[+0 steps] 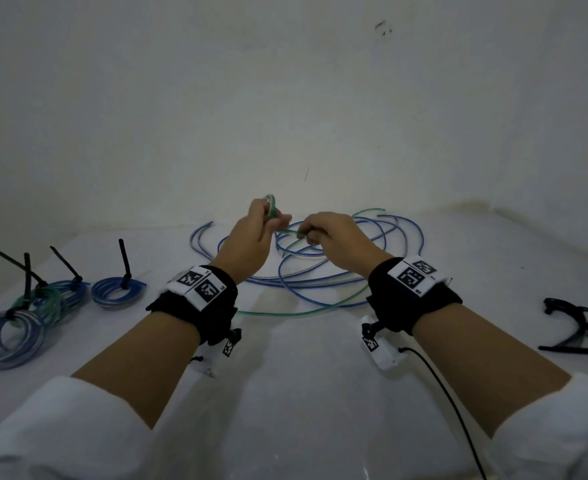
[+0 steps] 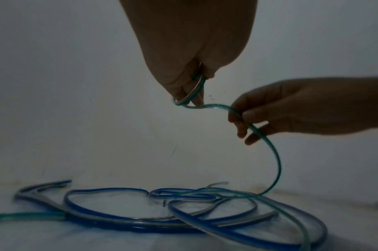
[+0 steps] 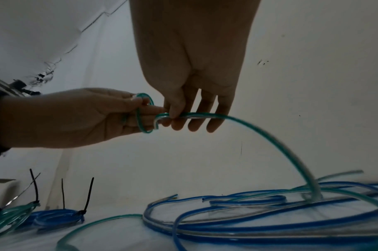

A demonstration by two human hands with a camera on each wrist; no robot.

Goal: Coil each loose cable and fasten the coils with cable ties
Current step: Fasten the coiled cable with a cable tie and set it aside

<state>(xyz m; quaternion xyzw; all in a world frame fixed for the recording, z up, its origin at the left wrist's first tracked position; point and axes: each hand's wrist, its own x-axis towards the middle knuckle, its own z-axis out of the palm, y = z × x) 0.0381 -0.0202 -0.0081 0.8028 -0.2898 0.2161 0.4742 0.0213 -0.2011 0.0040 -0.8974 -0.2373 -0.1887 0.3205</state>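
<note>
The green cable is thin and shiny, see-through with a green stripe, and it bends in soft curves. One end is wound into a small ring just above the middle of the head view. The left hand holds that ring, with its fingers curled round it. Just to the right, the right hand pinches the same cable between thumb and fingers, so only a short piece runs between the two hands. In the right wrist view the cable leaves the right hand's fingers, arches down to the lower right of the frame and lands among the blue cables. These lie loose in big loops on the white table, under and behind the hands (some have a silver side). Four finished coils sit at the left edge of the head view, each with a black tie sticking up. A heap of spare black ties lies at the right edge, partly cut off. The ring is mostly hidden inside the left hand, so its turns cannot be counted. The wrist views are dim and the moving cable is blurred.
</note>
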